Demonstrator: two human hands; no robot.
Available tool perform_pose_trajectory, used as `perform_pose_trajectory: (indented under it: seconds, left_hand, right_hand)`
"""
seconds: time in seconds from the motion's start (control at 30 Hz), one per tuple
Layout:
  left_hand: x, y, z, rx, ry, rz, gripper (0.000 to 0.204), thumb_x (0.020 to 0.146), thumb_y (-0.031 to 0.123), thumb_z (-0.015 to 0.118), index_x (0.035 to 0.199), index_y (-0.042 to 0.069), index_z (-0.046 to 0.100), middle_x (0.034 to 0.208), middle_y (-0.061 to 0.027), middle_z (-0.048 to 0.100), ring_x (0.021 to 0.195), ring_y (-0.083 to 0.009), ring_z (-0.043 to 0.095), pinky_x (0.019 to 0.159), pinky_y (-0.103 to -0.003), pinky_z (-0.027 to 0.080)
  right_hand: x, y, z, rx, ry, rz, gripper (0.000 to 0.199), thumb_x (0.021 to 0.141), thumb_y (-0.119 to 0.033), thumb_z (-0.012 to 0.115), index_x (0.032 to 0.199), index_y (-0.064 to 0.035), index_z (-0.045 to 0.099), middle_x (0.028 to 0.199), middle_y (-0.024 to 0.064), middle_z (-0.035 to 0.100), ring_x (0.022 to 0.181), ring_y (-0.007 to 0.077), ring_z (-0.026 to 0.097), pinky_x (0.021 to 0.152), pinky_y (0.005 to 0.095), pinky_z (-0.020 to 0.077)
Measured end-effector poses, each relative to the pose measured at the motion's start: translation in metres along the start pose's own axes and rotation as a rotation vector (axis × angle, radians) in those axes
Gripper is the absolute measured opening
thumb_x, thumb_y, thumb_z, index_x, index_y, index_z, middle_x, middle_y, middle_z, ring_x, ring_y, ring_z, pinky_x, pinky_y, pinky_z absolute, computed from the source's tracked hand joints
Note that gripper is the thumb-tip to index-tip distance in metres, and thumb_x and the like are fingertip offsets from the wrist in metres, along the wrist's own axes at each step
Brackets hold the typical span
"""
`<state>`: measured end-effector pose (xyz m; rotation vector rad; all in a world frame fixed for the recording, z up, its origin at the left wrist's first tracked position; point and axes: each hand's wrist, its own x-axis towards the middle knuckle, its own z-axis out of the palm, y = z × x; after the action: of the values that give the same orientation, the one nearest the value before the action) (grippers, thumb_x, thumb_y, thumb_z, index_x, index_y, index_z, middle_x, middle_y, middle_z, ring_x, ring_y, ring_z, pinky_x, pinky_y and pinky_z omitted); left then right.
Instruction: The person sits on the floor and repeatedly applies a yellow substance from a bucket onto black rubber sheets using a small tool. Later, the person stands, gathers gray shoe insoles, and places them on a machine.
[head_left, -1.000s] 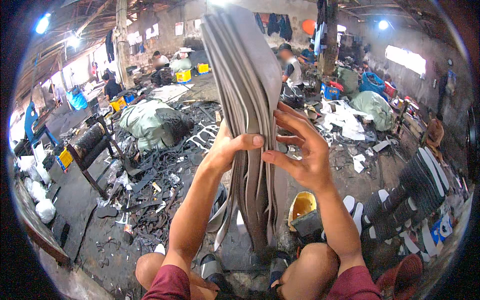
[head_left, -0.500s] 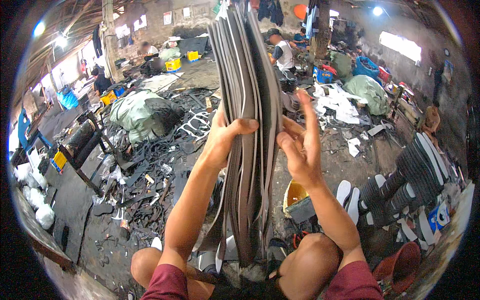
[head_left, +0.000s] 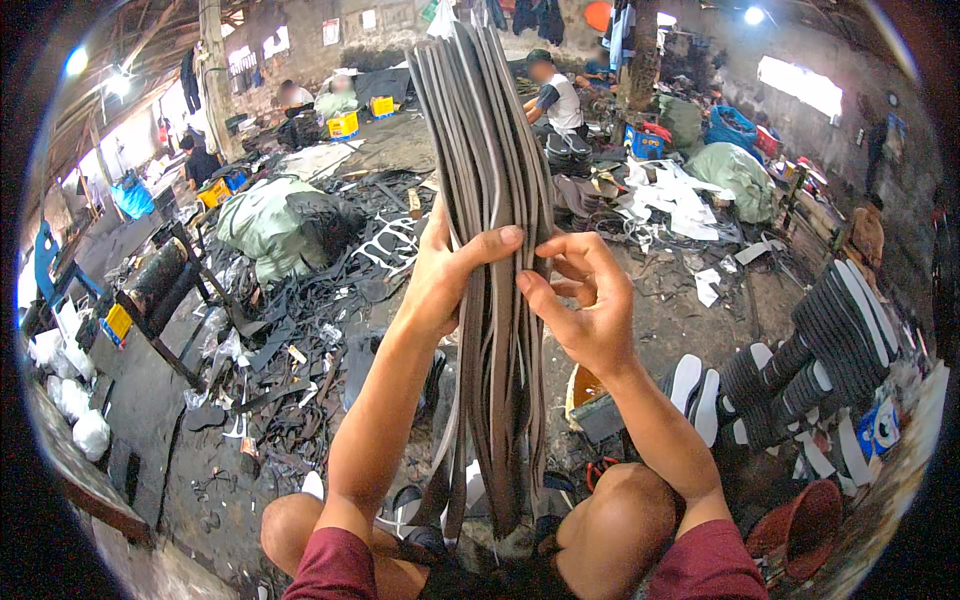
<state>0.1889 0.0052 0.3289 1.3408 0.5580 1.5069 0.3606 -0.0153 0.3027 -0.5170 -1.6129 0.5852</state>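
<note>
A tall, thick bundle of long grey-brown strips (head_left: 490, 170) stands nearly upright before me, their lower ends hanging loose between my knees. My left hand (head_left: 440, 275) is wrapped round the bundle's middle from the left, its thumb lying across the front. At the right edge of the bundle, my right hand (head_left: 590, 305) has curled fingers, with thumb and forefinger closed on the strips' edges. The bundle hides the left hand's other fingers.
Dark scraps (head_left: 290, 370) litter the floor to the left. Stacked sole-shaped pieces (head_left: 840, 320) stand at right, near a dark red bucket (head_left: 805, 530). A yellow container (head_left: 585, 390) is beyond my right knee. Large pale green sacks (head_left: 265, 225) and other seated people (head_left: 560, 100) are farther back.
My right hand has gone from spread fingers to curled ones and moved left against the strips. The bundle's top has tilted slightly left, and its strips lie closer together. My left hand keeps its hold.
</note>
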Motion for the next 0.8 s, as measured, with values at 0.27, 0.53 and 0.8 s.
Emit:
perform_pose_trajectory:
  seconds: [0.27,0.53,0.8]
  left_hand:
    - [0.001,-0.005,-0.005,0.127,-0.011,0.038,0.07,0.077,0.042,0.079,0.125,-0.005,0.061,0.111,-0.0194,0.07,0.095,-0.0273,0.071,0.087,-0.04,0.058]
    - [0.002,-0.009,-0.003,0.144,-0.029,0.072,0.075,0.08,0.044,0.077,0.131,-0.005,0.055,0.117,-0.0205,0.068,0.101,-0.0283,0.069,0.086,-0.042,0.059]
    - [-0.002,-0.006,-0.006,-0.015,-0.004,-0.039,0.08,0.081,0.024,0.082,0.146,0.003,0.042,0.123,-0.0126,0.062,0.108,-0.0211,0.064,0.095,-0.036,0.053]
  right_hand:
    - [-0.001,0.011,-0.004,0.14,-0.023,0.04,0.036,0.088,-0.001,0.074,0.115,-0.004,0.051,0.129,0.0142,0.063,0.114,0.0207,0.066,0.078,0.0261,0.0611]
    - [-0.001,0.005,-0.001,0.094,0.005,0.022,0.048,0.082,0.005,0.076,0.119,-0.0058,0.046,0.137,0.0188,0.058,0.117,0.0285,0.065,0.079,0.0302,0.0637]
    - [0.0,0.012,-0.006,-0.3,0.036,-0.203,0.027,0.084,0.009,0.06,0.109,-0.0002,0.063,0.093,0.0047,0.067,0.076,0.0044,0.059,0.061,0.0217,0.0468]
